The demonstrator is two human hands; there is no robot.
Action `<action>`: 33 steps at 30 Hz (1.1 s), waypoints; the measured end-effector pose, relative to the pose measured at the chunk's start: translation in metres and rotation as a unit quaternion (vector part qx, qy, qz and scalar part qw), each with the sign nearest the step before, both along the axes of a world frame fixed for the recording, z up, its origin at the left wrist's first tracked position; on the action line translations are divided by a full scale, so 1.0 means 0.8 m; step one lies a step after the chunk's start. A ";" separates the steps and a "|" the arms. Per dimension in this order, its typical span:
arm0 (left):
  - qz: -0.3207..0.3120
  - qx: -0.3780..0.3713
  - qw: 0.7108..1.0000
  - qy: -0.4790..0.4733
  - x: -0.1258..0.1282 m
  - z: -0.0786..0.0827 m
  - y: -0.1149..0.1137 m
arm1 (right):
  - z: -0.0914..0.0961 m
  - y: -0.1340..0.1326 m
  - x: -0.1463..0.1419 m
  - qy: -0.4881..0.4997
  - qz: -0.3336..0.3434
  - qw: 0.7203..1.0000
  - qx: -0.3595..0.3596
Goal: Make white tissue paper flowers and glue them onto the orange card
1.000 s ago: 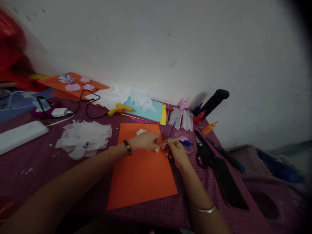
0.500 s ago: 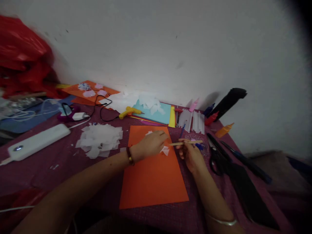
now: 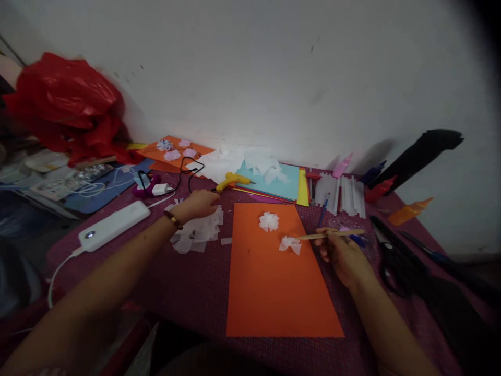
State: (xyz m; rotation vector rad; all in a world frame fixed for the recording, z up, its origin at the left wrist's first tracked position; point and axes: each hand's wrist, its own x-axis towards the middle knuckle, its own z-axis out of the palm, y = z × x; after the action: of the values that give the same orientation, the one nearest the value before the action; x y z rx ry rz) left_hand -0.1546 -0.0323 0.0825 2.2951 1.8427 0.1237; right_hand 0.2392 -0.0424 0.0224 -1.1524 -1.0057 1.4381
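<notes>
My left hand [image 3: 200,203] is palm down over a pile of translucent white paper pieces [image 3: 195,235]; its fingertips are hidden, so I cannot see whether it grips a piece. A thin flat wooden stick [image 3: 354,232] is pinched in my right hand [image 3: 344,256], beside the right edge of an orange sheet [image 3: 282,297]. The stick's left tip points at a small white paper cluster [image 3: 290,244] on the sheet, touching or very close to it. Farther up the same sheet sits a fuller, ruffled white paper flower [image 3: 269,221].
Behind the sheet, a yellow glue gun [image 3: 231,180] lies by coloured papers [image 3: 287,175]. White sticks [image 3: 340,194], a blue pen [image 3: 323,209], black scissors [image 3: 389,261] and an orange bottle [image 3: 410,211] are on the right. A white power bank [image 3: 113,224] and red plastic bag [image 3: 70,99] are left.
My left hand has moved left from the orange sheet to the white paper pile, uncovering both white paper shapes. My right hand still holds the stick. The camera view has shifted left.
</notes>
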 end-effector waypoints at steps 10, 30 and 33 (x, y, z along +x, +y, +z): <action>0.055 -0.027 0.998 -0.001 -0.015 0.031 -0.012 | 0.001 0.001 -0.001 -0.010 -0.012 1.000 -0.006; -0.118 -0.168 0.904 -0.375 0.152 0.029 -0.022 | 0.028 -0.052 -0.031 -0.181 0.050 0.955 0.230; -0.106 -0.174 0.869 -0.450 0.171 0.001 -0.011 | 0.026 -0.055 -0.036 -0.234 0.072 0.936 0.254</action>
State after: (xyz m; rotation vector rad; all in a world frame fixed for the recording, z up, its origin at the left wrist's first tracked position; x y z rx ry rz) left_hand -0.0175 -0.0411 0.0830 1.6991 1.0185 0.6435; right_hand 0.2108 -0.0860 0.0430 -1.0598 -1.7085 0.9286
